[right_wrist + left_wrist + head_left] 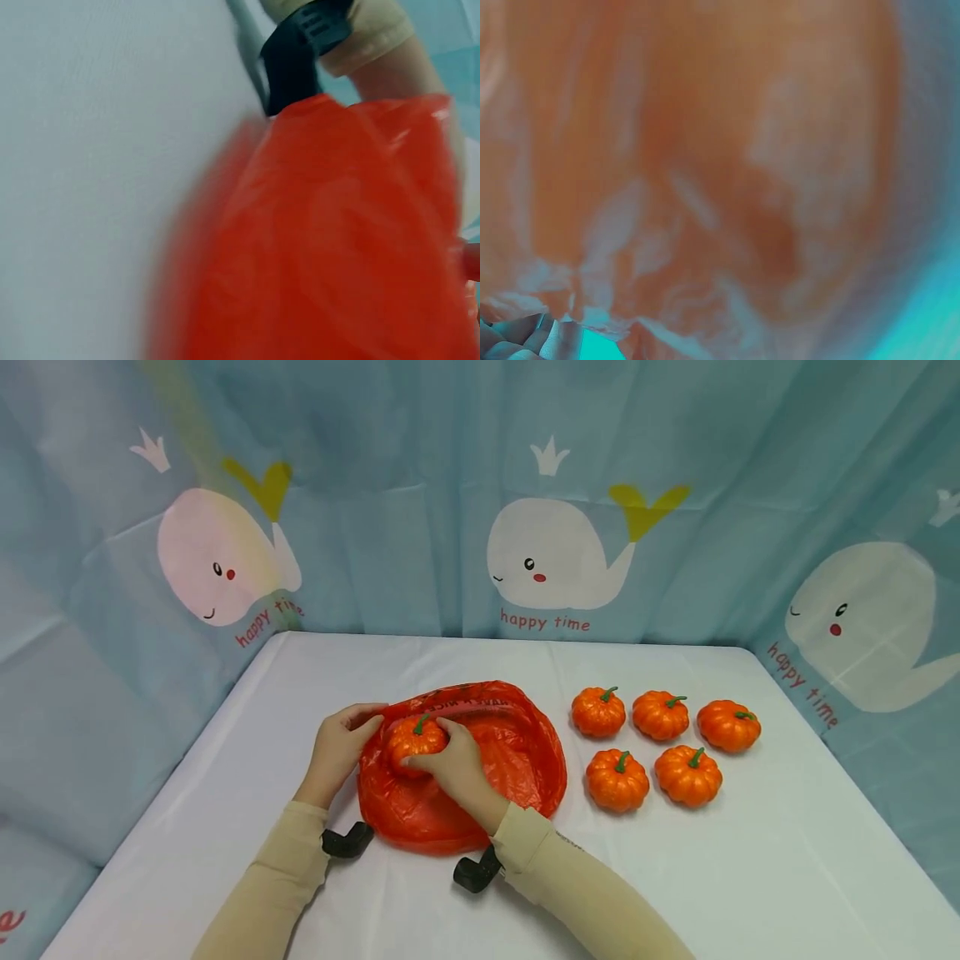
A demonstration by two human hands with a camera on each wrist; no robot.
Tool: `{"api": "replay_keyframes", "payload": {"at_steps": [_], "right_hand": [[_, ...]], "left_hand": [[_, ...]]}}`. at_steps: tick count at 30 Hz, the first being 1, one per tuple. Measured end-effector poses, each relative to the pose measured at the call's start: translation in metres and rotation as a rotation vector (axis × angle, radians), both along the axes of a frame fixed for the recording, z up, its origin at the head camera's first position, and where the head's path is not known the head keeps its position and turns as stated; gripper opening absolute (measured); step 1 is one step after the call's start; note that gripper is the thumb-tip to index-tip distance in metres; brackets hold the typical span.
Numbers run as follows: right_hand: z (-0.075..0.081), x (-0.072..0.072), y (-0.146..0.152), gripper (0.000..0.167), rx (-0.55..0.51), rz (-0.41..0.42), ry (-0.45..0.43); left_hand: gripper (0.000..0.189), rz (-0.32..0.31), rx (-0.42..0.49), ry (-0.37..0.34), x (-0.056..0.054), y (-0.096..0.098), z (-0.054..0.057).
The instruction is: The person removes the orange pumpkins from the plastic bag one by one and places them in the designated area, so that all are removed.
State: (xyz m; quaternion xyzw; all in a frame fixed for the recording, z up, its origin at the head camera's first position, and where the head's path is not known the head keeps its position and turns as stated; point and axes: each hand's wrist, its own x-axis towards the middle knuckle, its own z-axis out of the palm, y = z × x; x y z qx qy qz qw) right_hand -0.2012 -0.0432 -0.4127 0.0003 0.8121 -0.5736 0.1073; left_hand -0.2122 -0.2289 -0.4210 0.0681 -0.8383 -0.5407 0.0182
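A red plastic bag (517, 768) lies with its mouth spread wide on the white table. My left hand (339, 750) pinches the bag's left rim between thumb and fingers. Within the bag's left side, my right hand (463, 770) grips a small orange toy pumpkin (411, 745) with a green stem, thumb in front and fingers behind. Blurred bag film (705, 150) fills most of the left wrist view. In the right wrist view the bag's side (330, 240) hides nearly all of the right hand.
Several more toy pumpkins (617, 781) sit in two rows on the table (780, 860), right of the bag. A blue curtain (420, 552) with printed whales hangs behind the table and along both sides. Black wrist mounts (348, 841) stick out from both sleeves near the bag.
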Motion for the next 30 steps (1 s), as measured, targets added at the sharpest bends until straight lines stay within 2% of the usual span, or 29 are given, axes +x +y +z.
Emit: {"api": "replay_keyframes", "payload": {"at_steps": [6, 13, 19, 24, 30], "right_hand": [[0.014, 0.009, 0.019, 0.081, -0.041, 0.017, 0.038], [0.027, 0.013, 0.045, 0.081, -0.074, 0.049, 0.136], [0.031, 0.017, 0.068, 0.081, -0.041, 0.039, 0.125], [0.037, 0.017, 0.086, 0.082, -0.034, 0.012, 0.143], [0.047, 0.022, 0.11, 0.083, -0.023, -0.031, 0.118]], "left_hand": [[0.038, 0.001, -0.008, 0.018, 0.0, -0.001, 0.0], [0.038, 0.0, -0.029, 0.021, -0.003, -0.003, 0.004], [0.037, -0.016, -0.007, 0.045, -0.005, 0.0, 0.004], [0.039, -0.009, -0.002, 0.019, -0.004, 0.002, 0.003], [0.041, -0.001, -0.008, 0.0, 0.0, 0.0, 0.0]]}}
